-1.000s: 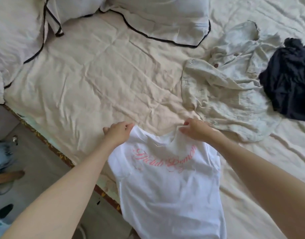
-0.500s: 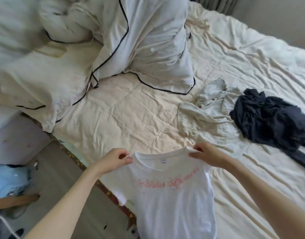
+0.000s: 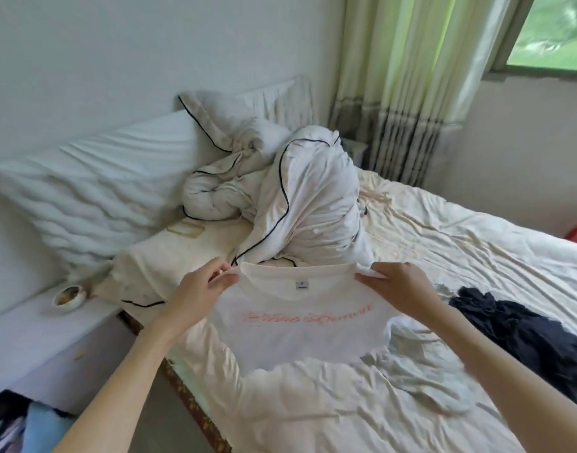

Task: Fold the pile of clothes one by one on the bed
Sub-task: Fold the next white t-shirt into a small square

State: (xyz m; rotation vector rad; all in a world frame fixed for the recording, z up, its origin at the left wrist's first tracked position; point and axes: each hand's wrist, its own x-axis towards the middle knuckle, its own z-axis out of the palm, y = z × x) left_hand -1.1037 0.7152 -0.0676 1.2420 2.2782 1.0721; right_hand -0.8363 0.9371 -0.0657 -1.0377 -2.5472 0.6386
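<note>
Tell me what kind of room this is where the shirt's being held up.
Most likely a home bedroom: a bed with a rumpled cream sheet, a bundled white duvet by the headboard, and curtains beside a window. Both hands hold up a white T-shirt, with more clothes lying on the bed.

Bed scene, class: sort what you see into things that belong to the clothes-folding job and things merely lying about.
Part of the job:
white T-shirt, pinched at its shoulders by left hand and right hand
dark garment
pale shirt
bed

Just lying about:
bundled duvet
pillow
small bowl
curtain
</note>
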